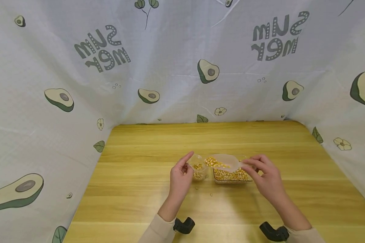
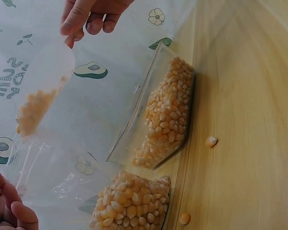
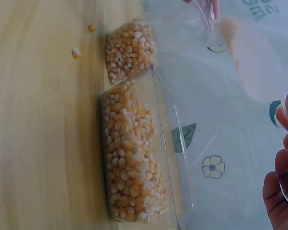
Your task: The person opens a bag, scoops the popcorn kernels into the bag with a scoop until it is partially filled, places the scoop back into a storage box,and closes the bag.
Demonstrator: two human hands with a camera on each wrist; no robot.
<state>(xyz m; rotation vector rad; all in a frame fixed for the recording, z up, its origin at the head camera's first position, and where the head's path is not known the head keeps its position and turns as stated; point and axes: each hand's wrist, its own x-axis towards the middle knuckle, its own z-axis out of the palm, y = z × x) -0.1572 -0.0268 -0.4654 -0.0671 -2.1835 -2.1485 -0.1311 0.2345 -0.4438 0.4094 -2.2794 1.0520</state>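
My left hand (image 1: 180, 179) grips the upper edge of a clear plastic bag (image 2: 129, 203), which stands on the table with corn kernels in its bottom. My right hand (image 1: 267, 175) pinches the handle of a translucent white scoop (image 1: 230, 161) that carries kernels toward its tip. In the left wrist view the scoop tilts, its tip lowest and close to the bag's mouth. Below the scoop, a clear rectangular container (image 2: 168, 112) of corn kernels sits to the right of the bag. The scoop's handle is mostly hidden by the right fingers.
Two loose kernels, one kernel (image 2: 211, 142) and another kernel (image 2: 184, 218), lie on the wooden table (image 1: 134, 189) in front of the bag and container. An avocado-print cloth (image 1: 176, 67) hangs behind and along both sides.
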